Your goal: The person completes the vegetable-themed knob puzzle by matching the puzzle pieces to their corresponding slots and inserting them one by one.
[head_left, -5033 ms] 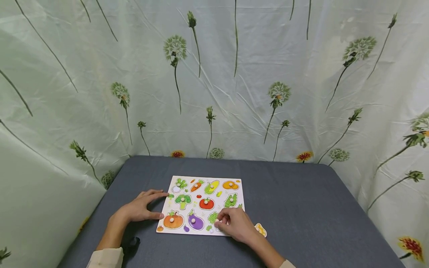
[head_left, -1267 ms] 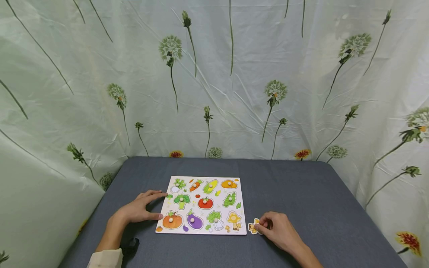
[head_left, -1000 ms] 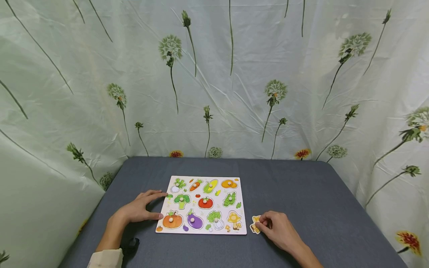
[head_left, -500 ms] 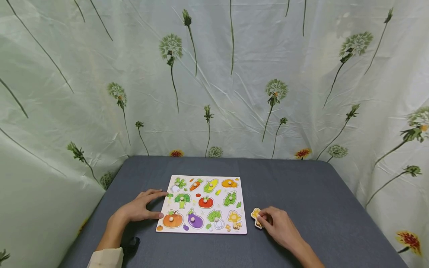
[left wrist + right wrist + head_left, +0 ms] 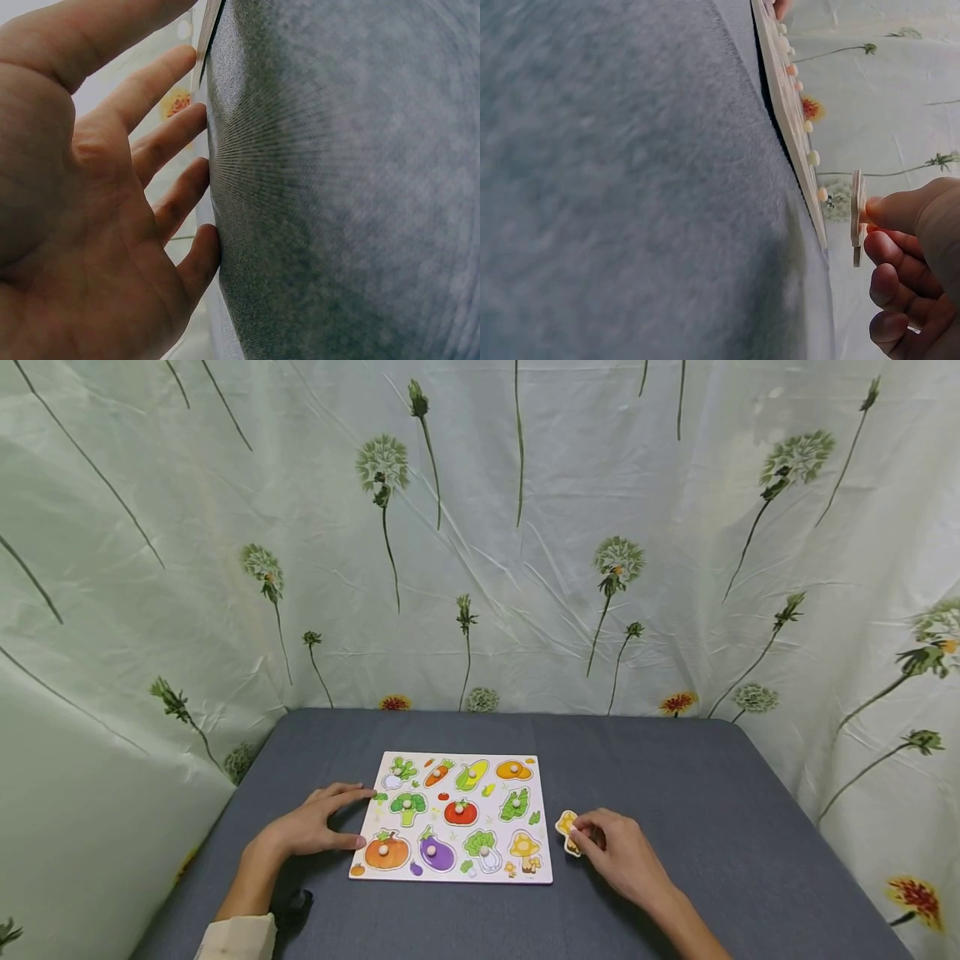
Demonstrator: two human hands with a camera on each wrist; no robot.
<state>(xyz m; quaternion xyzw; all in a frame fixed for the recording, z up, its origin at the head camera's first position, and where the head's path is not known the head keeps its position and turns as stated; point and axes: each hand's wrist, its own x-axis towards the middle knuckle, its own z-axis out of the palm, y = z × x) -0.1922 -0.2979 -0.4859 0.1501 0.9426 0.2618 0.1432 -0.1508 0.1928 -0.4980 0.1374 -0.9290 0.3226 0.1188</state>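
My right hand (image 5: 618,856) pinches a yellow mushroom puzzle piece (image 5: 566,821) by its knob, just right of a white wooden vegetable puzzle board (image 5: 491,817). In the right wrist view the mushroom piece (image 5: 856,214) appears edge-on, raised off the table, with thumb and fingertips at its back. My left hand (image 5: 311,827) has its fingers spread, thumb and index fingertip touching the board's left edge. Knobbed pieces such as the tomato (image 5: 461,814), eggplant (image 5: 437,855) and leafy green (image 5: 482,852) sit in the board. The mushroom outline (image 5: 524,846) at its lower right shows no knob.
A dark grey cloth covers the table (image 5: 660,793). A small black object (image 5: 294,912) lies near my left wrist. Behind and at the sides hangs a pale curtain (image 5: 555,568) printed with dandelions.
Five seconds ago my right hand was at the leafy green piece on the board. It now holds the mushroom piece, which has turned and moved away from the table's near side. My left hand stays put.
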